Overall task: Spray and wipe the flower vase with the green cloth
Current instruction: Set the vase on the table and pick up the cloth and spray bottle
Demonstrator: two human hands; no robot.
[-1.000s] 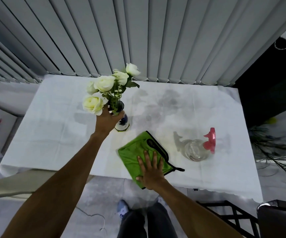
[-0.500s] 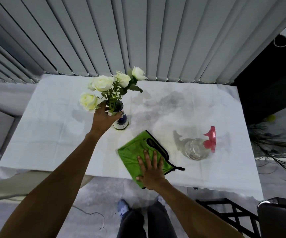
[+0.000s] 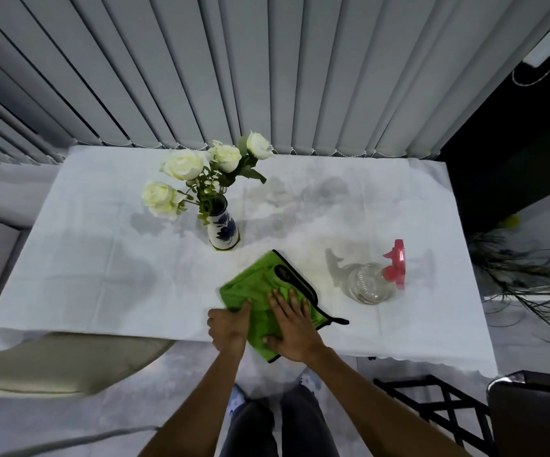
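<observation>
A white vase with blue flower print (image 3: 223, 231) stands upright on the white table (image 3: 102, 258), holding white roses (image 3: 184, 164). Nothing touches it. The green cloth with black trim (image 3: 260, 285) lies at the table's front edge, in front and to the right of the vase. My left hand (image 3: 229, 328) grips the cloth's left edge with curled fingers. My right hand (image 3: 291, 328) presses flat on the cloth, fingers spread. A clear spray bottle with a pink trigger head (image 3: 371, 285) lies on its side to the right of the cloth.
Grey vertical blinds (image 3: 267, 77) hang behind the table. A black metal rack (image 3: 432, 410) and a dark chair (image 3: 537, 413) stand at the lower right. A beige seat (image 3: 52, 361) sits at the lower left. My legs and a shoe show below the table edge.
My left hand has let go of the vase and come down to the green cloth's left edge. The vase now stands free. My right hand stays on the cloth.
</observation>
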